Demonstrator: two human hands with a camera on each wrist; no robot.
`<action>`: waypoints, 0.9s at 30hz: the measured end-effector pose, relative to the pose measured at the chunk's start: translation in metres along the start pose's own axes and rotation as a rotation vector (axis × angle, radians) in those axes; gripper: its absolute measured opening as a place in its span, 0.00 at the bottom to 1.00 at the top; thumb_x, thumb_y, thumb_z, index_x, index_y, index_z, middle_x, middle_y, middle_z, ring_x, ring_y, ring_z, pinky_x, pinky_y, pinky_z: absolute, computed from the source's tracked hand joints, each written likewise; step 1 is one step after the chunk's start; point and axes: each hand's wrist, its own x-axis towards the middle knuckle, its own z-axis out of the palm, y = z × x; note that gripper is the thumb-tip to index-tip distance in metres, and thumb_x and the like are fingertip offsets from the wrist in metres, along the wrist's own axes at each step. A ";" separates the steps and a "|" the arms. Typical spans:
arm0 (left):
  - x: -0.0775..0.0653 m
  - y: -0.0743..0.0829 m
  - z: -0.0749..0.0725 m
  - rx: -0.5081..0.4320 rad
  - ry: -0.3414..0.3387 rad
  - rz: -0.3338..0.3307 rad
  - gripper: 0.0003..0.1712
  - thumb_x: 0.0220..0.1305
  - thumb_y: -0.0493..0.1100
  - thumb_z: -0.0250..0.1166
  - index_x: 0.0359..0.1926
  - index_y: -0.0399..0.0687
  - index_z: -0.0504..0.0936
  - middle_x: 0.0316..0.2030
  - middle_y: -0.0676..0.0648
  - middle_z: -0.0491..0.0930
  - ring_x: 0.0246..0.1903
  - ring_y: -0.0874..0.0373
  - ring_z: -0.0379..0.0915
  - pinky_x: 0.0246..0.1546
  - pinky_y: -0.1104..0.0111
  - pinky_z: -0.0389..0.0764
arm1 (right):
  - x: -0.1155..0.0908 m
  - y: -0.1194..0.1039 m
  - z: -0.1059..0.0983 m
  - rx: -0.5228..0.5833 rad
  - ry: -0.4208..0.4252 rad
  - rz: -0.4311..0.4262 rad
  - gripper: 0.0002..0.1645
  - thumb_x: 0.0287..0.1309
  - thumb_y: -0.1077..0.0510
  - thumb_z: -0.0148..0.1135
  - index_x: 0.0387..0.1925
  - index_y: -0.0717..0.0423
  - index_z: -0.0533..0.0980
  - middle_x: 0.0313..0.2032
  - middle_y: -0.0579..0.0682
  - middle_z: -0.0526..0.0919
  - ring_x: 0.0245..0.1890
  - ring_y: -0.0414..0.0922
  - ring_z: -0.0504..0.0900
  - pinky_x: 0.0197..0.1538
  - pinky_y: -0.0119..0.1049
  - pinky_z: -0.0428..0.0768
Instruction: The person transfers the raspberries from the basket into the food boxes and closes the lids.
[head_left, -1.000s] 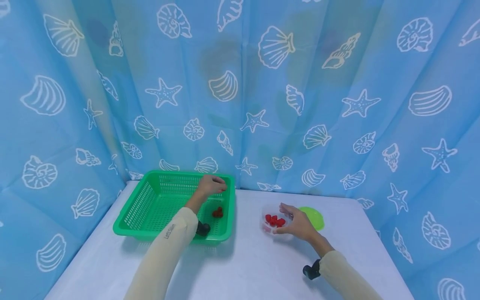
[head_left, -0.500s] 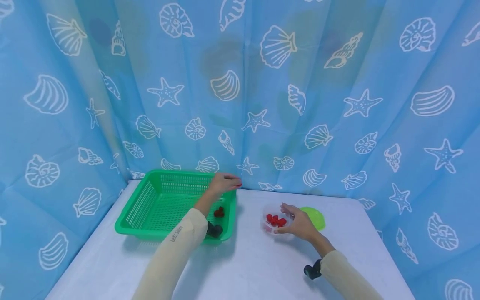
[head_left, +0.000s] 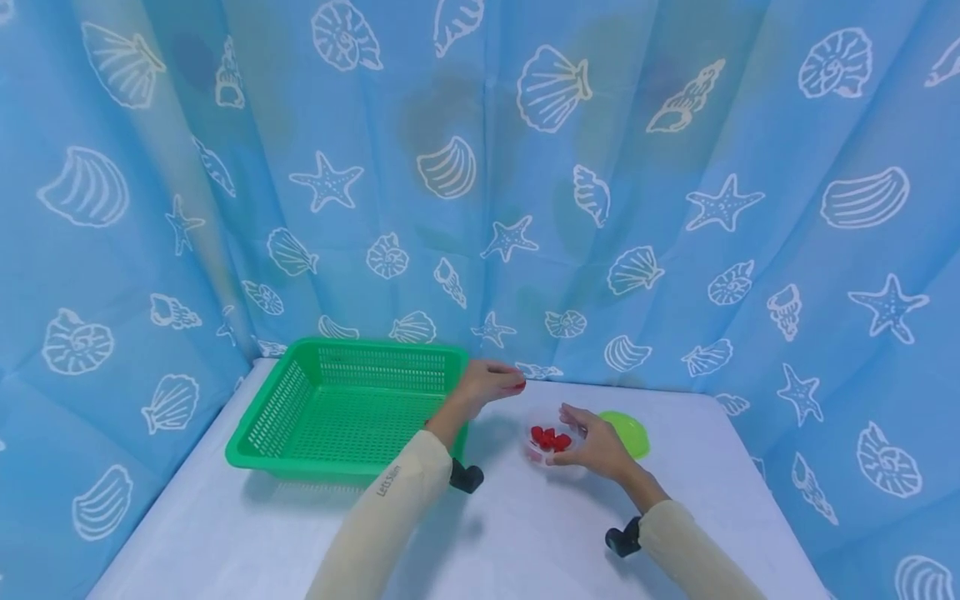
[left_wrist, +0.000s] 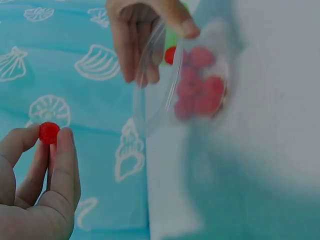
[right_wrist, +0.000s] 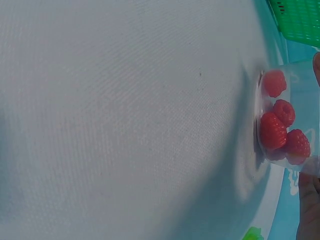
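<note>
My left hand is just past the right rim of the green basket, in the air on the container's side. Between its thumb and fingertips it pinches a single red raspberry. A small clear plastic container stands on the white table, with several raspberries in its bottom. My right hand grips the container's rim from the right, thumb at the near side and fingers at the far side. The left forearm and wrist cover the right part of the basket.
The green slotted basket takes up the table's left half. A lime-green round lid lies just behind the right hand. Blue shell-print curtain hangs along the table's back and sides.
The left hand has moved right with the raspberry, from over the basket to beyond its right rim. The right hand keeps its grip on the container.
</note>
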 end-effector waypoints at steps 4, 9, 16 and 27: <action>-0.002 -0.007 0.015 0.038 0.010 -0.026 0.17 0.58 0.47 0.72 0.48 0.49 0.84 0.40 0.50 0.83 0.40 0.56 0.83 0.44 0.64 0.83 | 0.000 0.000 0.001 -0.003 -0.002 -0.004 0.67 0.28 0.39 0.84 0.73 0.42 0.61 0.66 0.44 0.71 0.67 0.50 0.66 0.57 0.51 0.76; 0.000 -0.020 0.028 -0.042 -0.010 -0.063 0.16 0.60 0.45 0.71 0.48 0.47 0.83 0.40 0.49 0.83 0.40 0.55 0.82 0.51 0.58 0.79 | 0.000 0.000 0.001 -0.002 0.002 -0.016 0.66 0.29 0.40 0.84 0.72 0.43 0.61 0.66 0.44 0.71 0.67 0.50 0.66 0.58 0.51 0.75; 0.003 -0.033 0.043 -0.078 0.021 -0.108 0.14 0.60 0.46 0.71 0.46 0.47 0.84 0.38 0.48 0.83 0.38 0.57 0.83 0.52 0.59 0.79 | -0.001 -0.002 -0.001 0.003 0.009 -0.033 0.67 0.28 0.39 0.84 0.72 0.44 0.61 0.66 0.46 0.71 0.67 0.51 0.67 0.56 0.50 0.77; 0.003 -0.034 0.059 0.004 0.062 -0.123 0.11 0.60 0.47 0.71 0.42 0.49 0.85 0.35 0.50 0.82 0.37 0.56 0.82 0.48 0.62 0.82 | -0.002 -0.003 -0.002 -0.018 0.011 -0.037 0.67 0.28 0.38 0.83 0.72 0.46 0.62 0.65 0.48 0.72 0.66 0.53 0.68 0.56 0.52 0.77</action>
